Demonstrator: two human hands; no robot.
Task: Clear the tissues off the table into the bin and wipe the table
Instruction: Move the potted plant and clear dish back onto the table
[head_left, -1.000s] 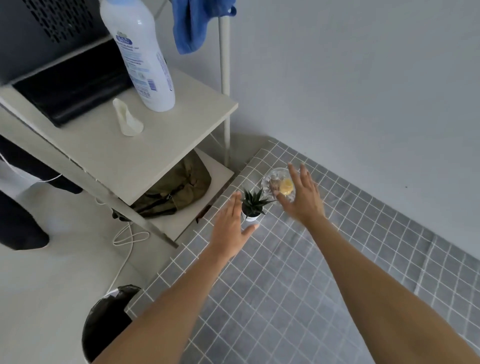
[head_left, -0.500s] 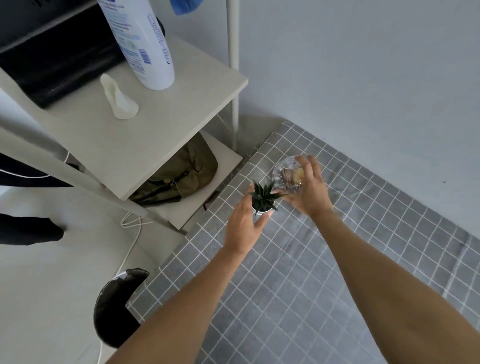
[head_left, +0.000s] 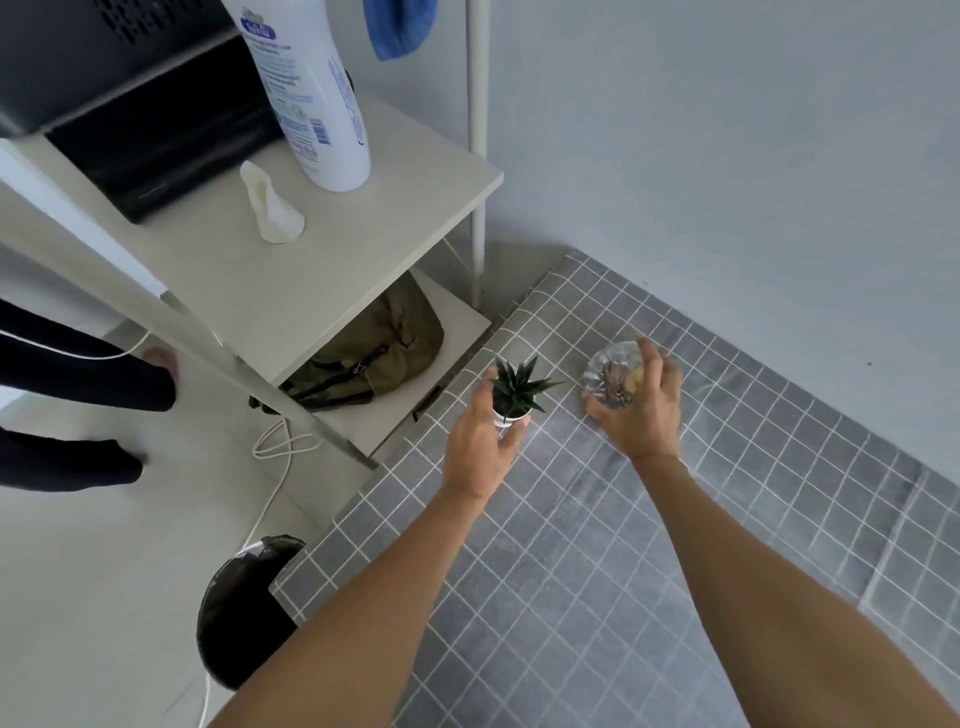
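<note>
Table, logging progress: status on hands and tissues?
Left hand around the small plant pot. Right hand gripping glass dish. No tissues visible on table. Bin at table's near-left corner.

Plain pale grey wall (head_left: 727, 156) runs across far side, evenly lit, soft daylight feel. Pale floor (head_left: 78, 597) at left, white cable (head_left: 275, 467) looping over it. White shelf unit (head_left: 311, 270) stands far left: white lotion bottle (head_left: 311, 93), small white figurine (head_left: 270, 205), black box (head_left: 156, 145) on upper board; olive backpack (head_left: 374, 358) on lower shelf. Blue cloth (head_left: 397, 26) hangs by white upright pole (head_left: 475, 156).
</note>
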